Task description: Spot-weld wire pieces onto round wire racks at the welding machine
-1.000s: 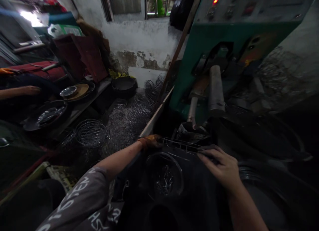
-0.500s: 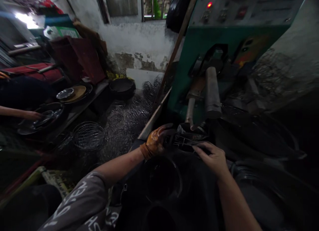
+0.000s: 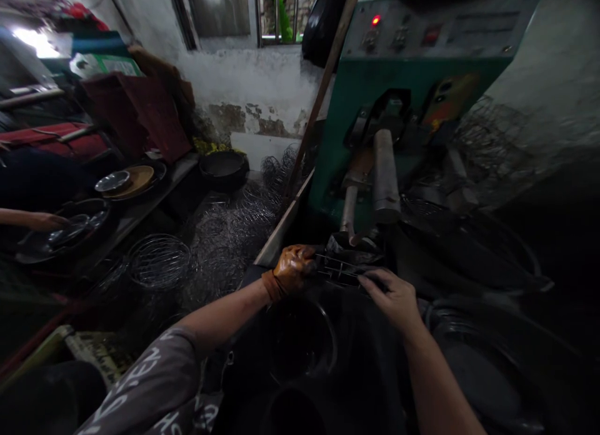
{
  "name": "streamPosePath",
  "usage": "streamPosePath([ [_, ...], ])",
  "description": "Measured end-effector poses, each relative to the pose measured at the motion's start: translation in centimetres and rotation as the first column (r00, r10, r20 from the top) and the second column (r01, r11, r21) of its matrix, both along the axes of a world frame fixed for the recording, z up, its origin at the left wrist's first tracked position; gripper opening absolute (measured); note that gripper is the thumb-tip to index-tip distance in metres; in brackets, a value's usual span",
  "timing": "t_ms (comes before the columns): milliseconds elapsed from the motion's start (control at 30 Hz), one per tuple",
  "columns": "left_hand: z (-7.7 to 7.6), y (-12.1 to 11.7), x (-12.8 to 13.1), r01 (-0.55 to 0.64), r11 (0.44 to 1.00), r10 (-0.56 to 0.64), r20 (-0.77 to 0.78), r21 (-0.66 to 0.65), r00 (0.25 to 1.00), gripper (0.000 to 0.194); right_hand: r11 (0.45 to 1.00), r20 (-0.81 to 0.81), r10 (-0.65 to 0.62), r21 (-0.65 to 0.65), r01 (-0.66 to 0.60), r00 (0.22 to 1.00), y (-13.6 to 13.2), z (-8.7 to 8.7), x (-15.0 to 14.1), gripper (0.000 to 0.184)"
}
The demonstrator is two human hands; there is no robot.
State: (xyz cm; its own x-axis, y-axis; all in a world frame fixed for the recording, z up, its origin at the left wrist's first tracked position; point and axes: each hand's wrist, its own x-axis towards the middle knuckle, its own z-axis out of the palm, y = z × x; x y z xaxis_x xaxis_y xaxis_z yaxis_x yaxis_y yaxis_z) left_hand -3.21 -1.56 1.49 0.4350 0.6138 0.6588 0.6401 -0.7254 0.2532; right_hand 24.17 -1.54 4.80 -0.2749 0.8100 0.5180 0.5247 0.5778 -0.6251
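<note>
My left hand, in an orange glove, is closed round the left end of a small wire frame. Thin wires run across from it, with short cross wires between them. At the frame's right end, my right hand is bare, thumb and fingers pinched on it. Dark shade hides the exact grip. Just above the frame, the slim lower rod of a green machine ends in a bent tip. A thick metal cylinder juts out over it.
A round dark container sits below my hands. Loose wire pieces cover the floor at left, beside a round wire rack. A wooden board leans near my left hand. Farther left, another person's hand reaches into a basin.
My left hand's fingers, stretched out before, have curled closed on the wire frame. My right hand keeps its pinch. The whole view has shifted a little.
</note>
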Motion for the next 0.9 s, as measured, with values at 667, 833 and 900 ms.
streamPosePath([
  [667, -0.4, -0.8, 0.8, -0.099, 0.978, 0.081, -0.1, -0.185, 0.992, 0.04, 0.979, -0.056, -0.044, -0.2, 0.032, 0.997, 0.2, 0.4, 0.4, 0.033],
  [833, -0.9, -0.8, 0.9, -0.097, 0.974, 0.083, -0.073, -0.205, 0.994, 0.048, 0.962, -0.136, -0.131, -0.259, 0.093, 0.982, 0.6, -1.0, 0.6, 0.037],
  [900, -0.9, -0.8, 0.9, -0.112, 0.967, 0.099, -0.067, -0.227, 0.993, 0.05, 0.957, -0.167, -0.134, -0.278, 0.084, 0.977, 0.8, -1.2, 0.5, 0.038],
])
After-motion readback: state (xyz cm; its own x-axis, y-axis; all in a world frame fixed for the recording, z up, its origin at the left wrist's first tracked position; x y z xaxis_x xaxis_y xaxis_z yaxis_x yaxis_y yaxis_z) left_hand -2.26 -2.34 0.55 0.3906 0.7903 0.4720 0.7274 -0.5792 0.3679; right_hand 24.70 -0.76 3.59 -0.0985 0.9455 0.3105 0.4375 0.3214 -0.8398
